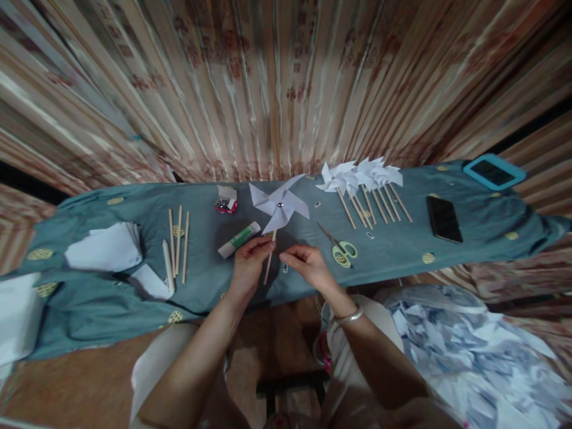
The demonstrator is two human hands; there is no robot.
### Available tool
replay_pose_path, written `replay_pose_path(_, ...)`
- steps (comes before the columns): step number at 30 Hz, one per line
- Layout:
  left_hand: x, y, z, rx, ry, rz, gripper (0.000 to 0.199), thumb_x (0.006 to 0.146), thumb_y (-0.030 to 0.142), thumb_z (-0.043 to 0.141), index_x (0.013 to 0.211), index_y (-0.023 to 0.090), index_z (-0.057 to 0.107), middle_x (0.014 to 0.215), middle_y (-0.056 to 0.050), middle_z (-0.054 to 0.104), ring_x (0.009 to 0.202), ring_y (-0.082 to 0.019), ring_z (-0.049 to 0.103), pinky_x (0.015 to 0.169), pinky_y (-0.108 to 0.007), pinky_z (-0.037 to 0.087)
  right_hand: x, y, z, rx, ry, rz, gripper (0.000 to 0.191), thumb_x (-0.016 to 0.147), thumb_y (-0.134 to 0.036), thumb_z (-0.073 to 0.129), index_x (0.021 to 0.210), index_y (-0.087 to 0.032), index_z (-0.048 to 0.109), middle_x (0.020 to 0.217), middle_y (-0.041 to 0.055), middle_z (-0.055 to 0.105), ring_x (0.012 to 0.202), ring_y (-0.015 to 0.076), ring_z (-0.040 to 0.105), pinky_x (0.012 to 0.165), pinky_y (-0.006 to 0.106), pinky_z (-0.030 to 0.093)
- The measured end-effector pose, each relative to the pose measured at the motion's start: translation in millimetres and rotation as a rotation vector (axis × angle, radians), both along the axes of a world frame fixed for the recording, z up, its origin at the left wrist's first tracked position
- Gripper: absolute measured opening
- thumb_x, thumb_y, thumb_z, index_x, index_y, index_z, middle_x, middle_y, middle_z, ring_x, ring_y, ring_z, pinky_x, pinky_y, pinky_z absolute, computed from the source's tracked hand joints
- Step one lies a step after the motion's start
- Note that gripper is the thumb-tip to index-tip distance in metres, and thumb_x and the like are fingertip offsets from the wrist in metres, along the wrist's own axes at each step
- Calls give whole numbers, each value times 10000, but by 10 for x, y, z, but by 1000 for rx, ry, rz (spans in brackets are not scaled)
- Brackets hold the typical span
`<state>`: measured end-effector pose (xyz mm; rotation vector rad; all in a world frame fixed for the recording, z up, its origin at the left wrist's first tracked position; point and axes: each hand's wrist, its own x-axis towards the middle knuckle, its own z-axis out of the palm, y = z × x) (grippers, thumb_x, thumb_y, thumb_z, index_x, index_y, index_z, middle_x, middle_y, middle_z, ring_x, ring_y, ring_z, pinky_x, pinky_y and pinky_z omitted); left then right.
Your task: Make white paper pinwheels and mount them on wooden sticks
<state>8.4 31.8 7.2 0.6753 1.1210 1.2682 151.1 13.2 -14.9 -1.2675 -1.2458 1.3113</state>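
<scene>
A white paper pinwheel (286,208) with a shiny pin at its centre stands on a thin wooden stick (268,269). My left hand (249,262) pinches that stick just below the blades. To its right, my right hand (307,262) has thumb and fingers pressed together; whatever is between them is too small to make out. A small black-and-white slip (285,268) lies on the cloth below the right fingertips. Left of the pinwheel are a glue stick (239,239) and a small open red-and-white box (226,201) of metal pins.
Scissors (343,251), several finished pinwheels (364,176) and a phone (444,219) lie to the right, a blue-framed tablet (494,171) beyond. Leftward are sticks (179,244) and stacked paper (105,247). A bag of paper scraps (469,351) sits beside the green-clothed table (402,262).
</scene>
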Motion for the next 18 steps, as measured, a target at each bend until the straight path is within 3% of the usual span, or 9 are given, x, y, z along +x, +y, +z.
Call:
replay_pose_path(9, -84, 18, 40, 33, -33, 38, 245, 475, 289, 859, 655, 182, 731, 634, 13, 679, 624, -113, 559, 650, -248, 419, -278, -140, 4, 25, 31, 84, 202, 701, -390, 748, 733, -191, 733, 703, 16, 718, 629, 140, 620, 614, 256, 479)
replay_pose_path(18, -134, 8, 30, 44, -94, 27, 237, 497, 283, 865, 671, 192, 731, 670, 16, 678, 693, -128, 581, 726, -269, 428, -435, -243, -18, -3, 36, -45, 187, 675, -380, 752, 691, -198, 718, 628, -3, 685, 560, 120, 569, 562, 245, 440)
